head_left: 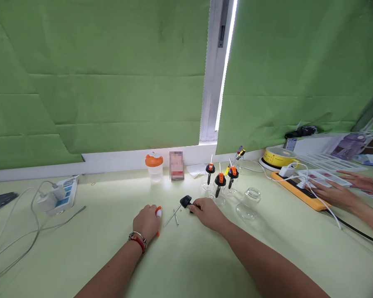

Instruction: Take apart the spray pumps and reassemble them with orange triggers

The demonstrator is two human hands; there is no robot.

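My right hand [209, 213] is closed on a black cone-shaped top [185, 201], pinching its near side. A thin clear tube [171, 217] runs from this top down to the left, beside a small metal rod [176, 217] on the table. To the left, my left hand [146, 223] rests on the table with its fingers curled around an orange-and-white piece [158, 212]; most of that piece is hidden. An open glass jar [248, 205] lies tilted to the right of my right hand. Behind it stand several glass jars with black-and-orange tops [220, 179].
An orange-lidded clear cup [154, 167] and a blurred pink box [176, 166] stand by the wall. White cables and a power strip [65, 196] lie left. An orange power strip [298, 191] lies right, near another person's hands [337, 194] and white trays [329, 161].
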